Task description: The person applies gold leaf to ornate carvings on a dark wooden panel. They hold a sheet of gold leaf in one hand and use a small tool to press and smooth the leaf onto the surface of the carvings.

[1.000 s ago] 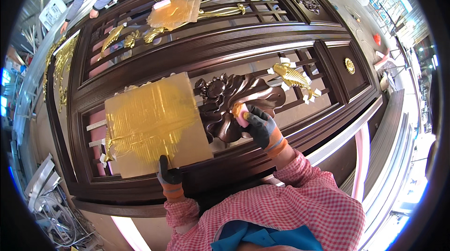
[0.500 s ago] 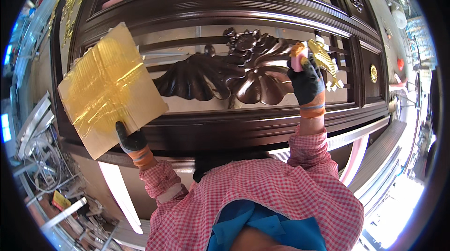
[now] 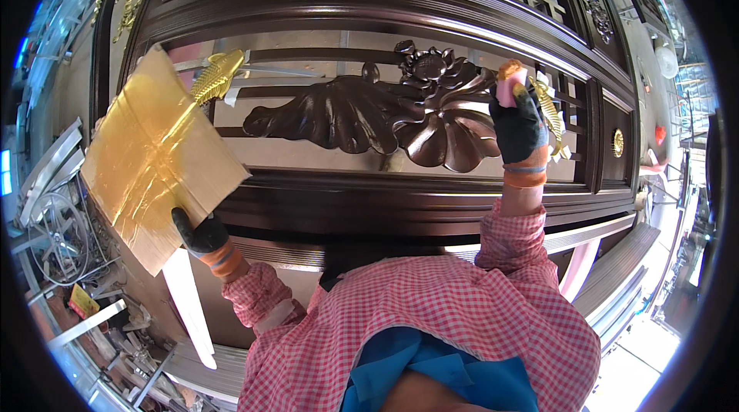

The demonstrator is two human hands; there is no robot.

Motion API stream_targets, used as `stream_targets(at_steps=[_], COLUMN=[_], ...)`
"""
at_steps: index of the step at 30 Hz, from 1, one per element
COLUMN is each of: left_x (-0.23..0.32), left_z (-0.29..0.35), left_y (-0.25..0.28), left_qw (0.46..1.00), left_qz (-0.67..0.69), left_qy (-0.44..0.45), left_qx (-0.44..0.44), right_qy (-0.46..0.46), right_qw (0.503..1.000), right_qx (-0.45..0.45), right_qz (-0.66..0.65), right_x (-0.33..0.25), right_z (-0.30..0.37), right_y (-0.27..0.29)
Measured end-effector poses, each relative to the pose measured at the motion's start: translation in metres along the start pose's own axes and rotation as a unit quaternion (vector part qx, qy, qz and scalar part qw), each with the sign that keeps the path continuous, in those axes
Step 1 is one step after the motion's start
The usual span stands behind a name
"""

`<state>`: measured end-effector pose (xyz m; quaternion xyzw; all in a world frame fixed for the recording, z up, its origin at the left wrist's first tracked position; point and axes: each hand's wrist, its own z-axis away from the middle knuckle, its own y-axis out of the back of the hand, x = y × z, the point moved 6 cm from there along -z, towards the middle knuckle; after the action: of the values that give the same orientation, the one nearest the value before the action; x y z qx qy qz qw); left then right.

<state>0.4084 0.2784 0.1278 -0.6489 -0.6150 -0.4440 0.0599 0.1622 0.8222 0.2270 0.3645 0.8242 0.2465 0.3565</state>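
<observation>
Two grips: left hand [image 3: 203, 236] pinching gold-smeared cardboard [image 3: 158, 158], right hand [image 3: 522, 132] curled round pink sponge [image 3: 509, 90], whose drift could smudge lotus carving [image 3: 369, 118].

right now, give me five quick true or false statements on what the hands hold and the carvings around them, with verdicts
1. The left hand holds a gold-smeared cardboard sheet. True.
2. The right hand holds a paintbrush. False: it holds a pink sponge.
3. The lotus-flower carving is bright gold. False: it is dark brown.
4. Both hands wear black and orange gloves. True.
5. The left gold fish carving is completely hidden. False: it shows beside the cardboard sheet.
</observation>
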Motion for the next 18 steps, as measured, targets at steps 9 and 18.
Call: stream_targets(at_steps=[9, 18], left_x=[0.085, 0.164], left_z=[0.068, 0.080], left_y=[-0.089, -0.113], left_qw=[0.908, 0.932], left_qz=[0.300, 0.149], left_qy=[0.227, -0.130], left_qx=[-0.186, -0.302], right_qy=[-0.402, -0.083], right_qw=[0.748, 0.967], right_qx=[0.002, -0.147], right_qz=[-0.528, -0.192], right_x=[-0.005, -0.080], right_z=[0.003, -0.026], right_y=[-0.031, -0.049])
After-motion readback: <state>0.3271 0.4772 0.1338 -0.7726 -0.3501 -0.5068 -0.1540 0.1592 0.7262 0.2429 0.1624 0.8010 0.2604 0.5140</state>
